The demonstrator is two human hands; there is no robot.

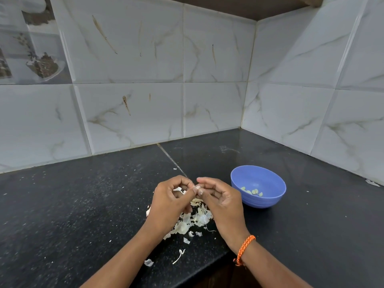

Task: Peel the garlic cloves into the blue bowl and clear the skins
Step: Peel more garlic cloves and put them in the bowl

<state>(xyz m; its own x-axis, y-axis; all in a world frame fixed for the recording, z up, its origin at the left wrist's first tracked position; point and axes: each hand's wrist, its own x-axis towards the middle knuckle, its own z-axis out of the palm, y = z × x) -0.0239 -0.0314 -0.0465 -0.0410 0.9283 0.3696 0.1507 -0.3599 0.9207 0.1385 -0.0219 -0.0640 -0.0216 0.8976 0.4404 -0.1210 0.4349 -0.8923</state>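
My left hand (170, 201) and my right hand (221, 199) meet fingertip to fingertip above the counter, both pinching a small garlic clove (196, 187) that is mostly hidden by my fingers. Under and between my hands lies a heap of pale garlic skins (194, 220). The blue bowl (270, 202) stands just right of my right hand, with several peeled cloves (252, 191) at its bottom.
The black speckled counter (83, 204) runs into a tiled corner at the back right. Loose skin scraps (178, 255) lie near the counter's front edge, which cuts in close below my right wrist. An orange thread band (244, 249) circles that wrist.
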